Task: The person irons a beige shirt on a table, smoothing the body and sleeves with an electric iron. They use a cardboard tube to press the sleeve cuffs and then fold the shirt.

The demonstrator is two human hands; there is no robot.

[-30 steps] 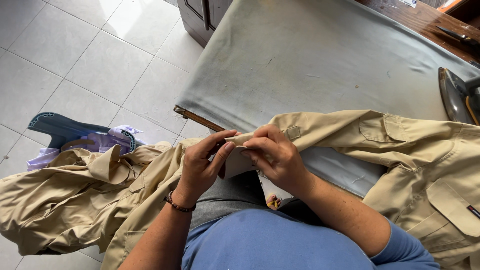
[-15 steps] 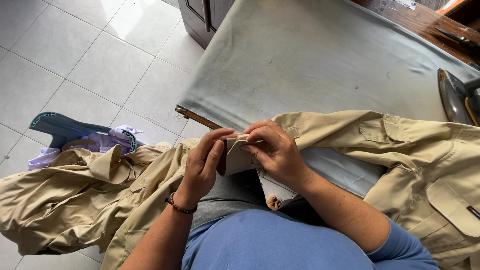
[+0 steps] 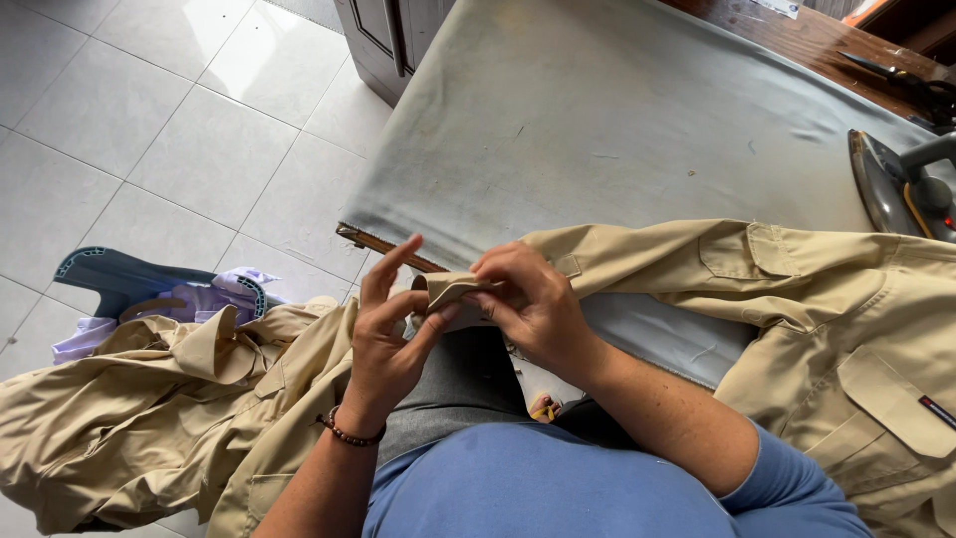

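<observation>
Head view: right hand (image 3: pixel 533 304) curls tight, pinching a folded cuff of the khaki shirt (image 3: pixel 797 289) at the near edge of the ironing board (image 3: pixel 597 120). Left hand (image 3: pixel 388 334) half open w/ index finger raised, thumb & lower fingers touching the same fold, just off the board's near edge; iron (image 3: pixel 901 184) sits at the board's right side.

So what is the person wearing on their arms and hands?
Both hands are bare, no gloves or rings that I can see. The left hand has a bracelet of dark brown beads round the wrist. The right hand has nothing on its wrist. A short blue sleeve covers the upper right arm.
</observation>
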